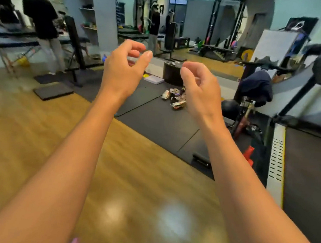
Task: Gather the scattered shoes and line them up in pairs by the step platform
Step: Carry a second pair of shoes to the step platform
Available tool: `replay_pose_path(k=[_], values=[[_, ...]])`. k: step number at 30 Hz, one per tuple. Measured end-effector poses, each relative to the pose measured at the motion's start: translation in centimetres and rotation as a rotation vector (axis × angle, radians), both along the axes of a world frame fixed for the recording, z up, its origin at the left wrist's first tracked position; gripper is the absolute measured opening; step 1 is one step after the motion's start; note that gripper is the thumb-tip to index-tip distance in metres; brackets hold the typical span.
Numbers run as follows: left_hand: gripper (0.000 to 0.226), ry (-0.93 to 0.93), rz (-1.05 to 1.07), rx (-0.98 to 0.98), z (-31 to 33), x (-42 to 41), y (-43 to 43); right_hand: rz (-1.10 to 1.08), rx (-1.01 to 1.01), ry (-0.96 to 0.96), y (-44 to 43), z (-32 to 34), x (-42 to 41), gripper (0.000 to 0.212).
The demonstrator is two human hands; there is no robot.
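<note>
Floor (126, 186): wood, glossy, reflecting lamps. Mats (155, 121): black, matt, rubber-like. Treadmill belt (308, 165): dark, matt. Cloth (257, 85) over bike saddle: navy fabric.

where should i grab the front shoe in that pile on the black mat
Probably from above on the near side: the front shoe lies at the pile's open edge on the black mat, its length across the view, with the other shoes crowded only behind it. Grip across its middle or collar; which way its opening faces is too small to tell.
</note>
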State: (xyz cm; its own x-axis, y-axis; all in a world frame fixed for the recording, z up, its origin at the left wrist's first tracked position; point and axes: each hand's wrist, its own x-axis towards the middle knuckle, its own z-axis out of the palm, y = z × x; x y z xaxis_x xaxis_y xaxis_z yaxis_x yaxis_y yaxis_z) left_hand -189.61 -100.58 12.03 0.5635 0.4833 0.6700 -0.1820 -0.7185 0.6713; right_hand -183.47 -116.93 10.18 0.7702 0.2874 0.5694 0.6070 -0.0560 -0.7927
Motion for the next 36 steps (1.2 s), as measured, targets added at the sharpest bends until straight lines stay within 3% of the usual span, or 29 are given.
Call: replay_pose_path(k=[6,17,36], values=[[0.026,0.039,-0.131,-0.029,-0.5,16.3,3.8,-0.126,-0.042,0.018,2.9,-0.2,15.0,0.026],[0.026,0.086,-0.149,-0.058,-2.2,44.0,11.9,-0.171,-0.05,0.019,10.1,-1.1,43.5,0.027],[0.025,0.082,-0.279,-0.072,-2.5,87.4,34.9,-0.338,-0.136,0.006,31.2,-1.0,84.7,0.029]])
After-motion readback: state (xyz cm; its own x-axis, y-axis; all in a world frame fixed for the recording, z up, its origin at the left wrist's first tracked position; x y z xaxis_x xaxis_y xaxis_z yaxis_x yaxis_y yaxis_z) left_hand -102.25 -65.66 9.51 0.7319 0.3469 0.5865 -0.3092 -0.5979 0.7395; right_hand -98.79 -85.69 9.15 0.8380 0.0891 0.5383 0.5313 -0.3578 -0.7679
